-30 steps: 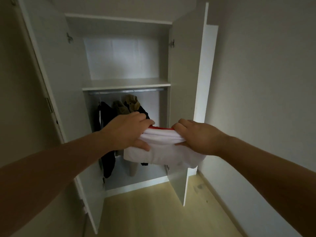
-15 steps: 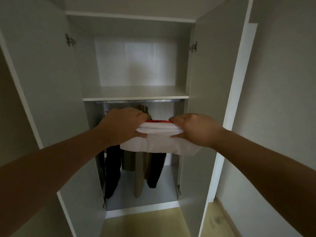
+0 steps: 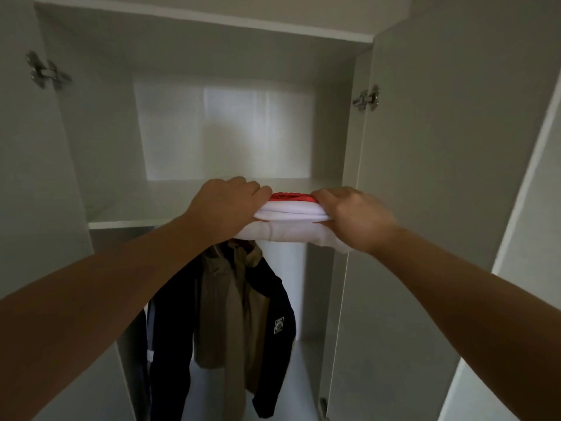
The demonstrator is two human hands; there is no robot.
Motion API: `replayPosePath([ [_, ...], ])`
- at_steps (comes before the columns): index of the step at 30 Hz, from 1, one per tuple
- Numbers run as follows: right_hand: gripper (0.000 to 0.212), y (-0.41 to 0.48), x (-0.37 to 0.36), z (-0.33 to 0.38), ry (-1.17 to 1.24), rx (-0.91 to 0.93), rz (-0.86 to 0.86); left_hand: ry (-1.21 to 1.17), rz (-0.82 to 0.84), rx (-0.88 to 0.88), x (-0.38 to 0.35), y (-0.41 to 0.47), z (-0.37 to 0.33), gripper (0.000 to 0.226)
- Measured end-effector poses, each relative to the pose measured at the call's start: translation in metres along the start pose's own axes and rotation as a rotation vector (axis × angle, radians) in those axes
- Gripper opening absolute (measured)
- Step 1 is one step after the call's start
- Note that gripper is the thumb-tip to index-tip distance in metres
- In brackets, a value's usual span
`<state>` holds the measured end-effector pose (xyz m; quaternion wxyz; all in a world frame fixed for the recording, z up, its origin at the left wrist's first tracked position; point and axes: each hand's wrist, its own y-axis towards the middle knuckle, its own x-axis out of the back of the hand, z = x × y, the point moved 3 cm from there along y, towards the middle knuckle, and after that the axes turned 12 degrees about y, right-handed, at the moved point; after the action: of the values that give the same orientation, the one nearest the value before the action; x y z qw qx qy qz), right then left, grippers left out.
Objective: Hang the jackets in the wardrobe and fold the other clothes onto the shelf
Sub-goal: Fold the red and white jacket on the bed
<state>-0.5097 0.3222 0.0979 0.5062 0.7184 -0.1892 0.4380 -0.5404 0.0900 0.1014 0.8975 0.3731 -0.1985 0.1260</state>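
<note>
The tall pale-grey wardrobe (image 3: 100, 132) fills nearly everything in front of me, both of its flat doors swung wide, the left door (image 3: 27, 208) and the right door (image 3: 449, 192) each carrying a small metal hinge near the top. Across the middle runs the flat pale shelf (image 3: 136, 205), its front edge about level with my knuckles and its surface bare on the left side. Below it, in the lower compartment, hang the jackets — a dark navy jacket with a small white chest badge (image 3: 273, 308) and, tucked inside or just behind it, a tan khaki jacket (image 3: 224, 299); another dark garment (image 3: 142, 344) shows past my left forearm, though I cannot tell what it is.

Between my hands sits the folded stack of white cloth with a red garment on top (image 3: 291, 212). It is at the shelf's front edge, right of centre, its lower white fold drooping over or just before that edge; I cannot tell whether it rests on the board. My left hand (image 3: 227, 208) clasps the stack's left end, fingers curled over the top — my right hand (image 3: 355, 217) clamps the right end the same way, thumb hidden beneath.
</note>
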Motion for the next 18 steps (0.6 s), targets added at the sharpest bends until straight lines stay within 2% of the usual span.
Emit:
replayPosePath([
  [5, 0.047, 0.06, -0.044, -0.049, -0.045, 0.014, -0.024, 0.08, -0.073, -0.036, -0.078, 0.05, 0.017, 0.019],
  [8, 0.038, 0.093, -0.065, -0.079, -0.048, 0.046, -0.081, 0.131, -0.083, -0.025, -0.115, 0.075, 0.021, 0.021],
  [13, 0.039, 0.15, -0.097, -0.131, -0.077, 0.097, -0.078, 0.24, -0.109, -0.058, -0.176, 0.119, 0.032, 0.017],
  [18, 0.035, 0.211, -0.113, -0.167, -0.097, 0.122, -0.139, 0.343, -0.128, -0.006, -0.222, 0.16, 0.058, 0.017],
])
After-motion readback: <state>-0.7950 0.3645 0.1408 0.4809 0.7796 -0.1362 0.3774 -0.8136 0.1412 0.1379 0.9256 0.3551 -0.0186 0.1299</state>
